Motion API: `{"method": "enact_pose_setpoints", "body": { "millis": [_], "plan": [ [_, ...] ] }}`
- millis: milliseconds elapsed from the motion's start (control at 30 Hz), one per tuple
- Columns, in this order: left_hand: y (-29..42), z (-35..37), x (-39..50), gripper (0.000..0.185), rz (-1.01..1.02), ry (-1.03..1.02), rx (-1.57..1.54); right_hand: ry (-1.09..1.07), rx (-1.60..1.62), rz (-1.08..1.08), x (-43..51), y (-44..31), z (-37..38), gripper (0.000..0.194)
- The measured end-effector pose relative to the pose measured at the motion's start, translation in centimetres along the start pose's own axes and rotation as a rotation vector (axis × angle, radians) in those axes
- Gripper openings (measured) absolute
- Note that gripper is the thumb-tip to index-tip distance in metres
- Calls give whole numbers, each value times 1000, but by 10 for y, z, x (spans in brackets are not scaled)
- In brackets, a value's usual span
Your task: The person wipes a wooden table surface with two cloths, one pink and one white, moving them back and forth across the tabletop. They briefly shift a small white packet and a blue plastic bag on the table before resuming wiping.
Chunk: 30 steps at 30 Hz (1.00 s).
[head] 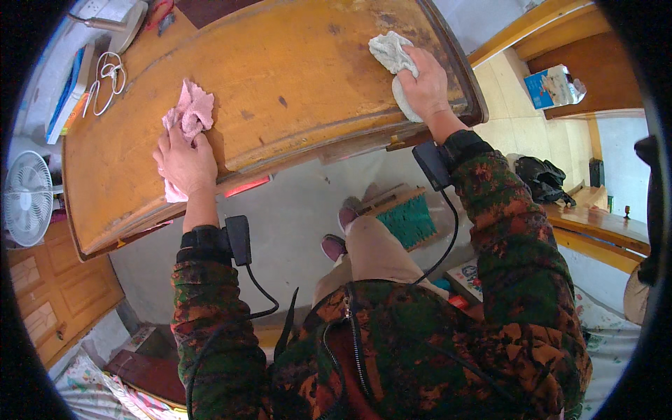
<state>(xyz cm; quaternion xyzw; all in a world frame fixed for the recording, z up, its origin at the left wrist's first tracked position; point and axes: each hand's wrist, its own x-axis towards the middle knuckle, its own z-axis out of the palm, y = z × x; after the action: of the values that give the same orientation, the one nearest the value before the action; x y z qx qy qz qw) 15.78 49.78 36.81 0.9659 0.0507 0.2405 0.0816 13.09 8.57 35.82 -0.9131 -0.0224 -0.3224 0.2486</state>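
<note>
My left hand grips a crumpled pink cloth on the left part of a worn wooden desk. Folds of the cloth stick out beyond the fingers and below the palm, over the desk's front edge. Towards the desk's right end, my right hand is closed around a pale grey-white cloth, pressed on the top. One part of that cloth bunches ahead of the fingers, another hangs out under the hand. Dark stains and scuffs mark the desk's surface between the two hands.
A desk lamp, a coiled white cable and books stand at the desk's far left. Beyond the left end is a white fan. Under the desk lies a wooden-framed item with green strands. Black cords hang from both my wrists.
</note>
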Motion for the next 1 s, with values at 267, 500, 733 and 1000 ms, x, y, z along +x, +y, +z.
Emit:
{"method": "enact_pose_setpoints", "body": {
  "millis": [267, 500, 733, 1000],
  "plan": [
    [3, -5, 0, 44, -8, -14, -22, -19, -14, 51, 1, -3, -1, 36],
    [2, -4, 0, 44, 4, -12, -48, -3, -5, 43, -1, -1, 0, 38],
    [2, -6, 1, 44, 22, -9, -59, -16, -10, 67, -1, -4, -1, 38],
    [2, -5, 1, 44, 28, -15, -44, -104, -51, 147, 2, -10, -5, 40]
  ]
}}
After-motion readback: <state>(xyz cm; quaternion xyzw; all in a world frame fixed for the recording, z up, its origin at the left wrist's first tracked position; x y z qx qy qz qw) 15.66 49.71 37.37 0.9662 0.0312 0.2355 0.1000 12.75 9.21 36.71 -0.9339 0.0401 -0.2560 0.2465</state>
